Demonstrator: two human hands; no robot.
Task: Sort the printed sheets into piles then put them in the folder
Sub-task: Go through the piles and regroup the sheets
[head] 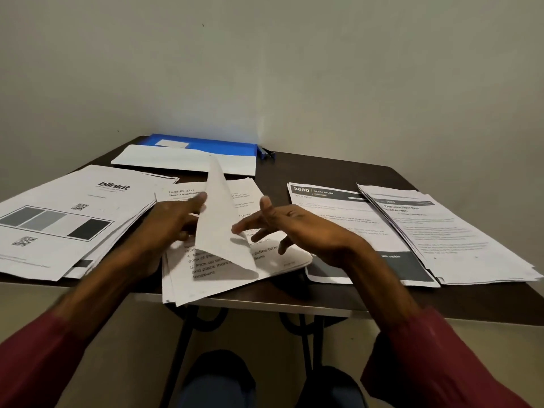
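Dark brown table (323,169) w/ pale edge, pushed into corner of plain off-white wall (265,69). Blue pens (266,153) at far edge nr the corner. Black curled metal table legs (188,319) underneath, beige floor (132,334). Small dark speck (202,25) high on wall.

All sheets (70,207): thin matt white paper. Blue folder (223,146): looks like smooth plastic. Dark table (323,169): smooth top, faint sheen; legs (185,331) black metal; sleeves (441,363) maroon cloth.

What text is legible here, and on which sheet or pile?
"blinkit": left pile's top sheet.
"TASK ID: 2721": middle pile.
"3080" and "DESK / STUDY": dark-headed sheet.
"Dehumidifier Box": far-right pile.
Body text elsewhere is mostly too blurred to read.
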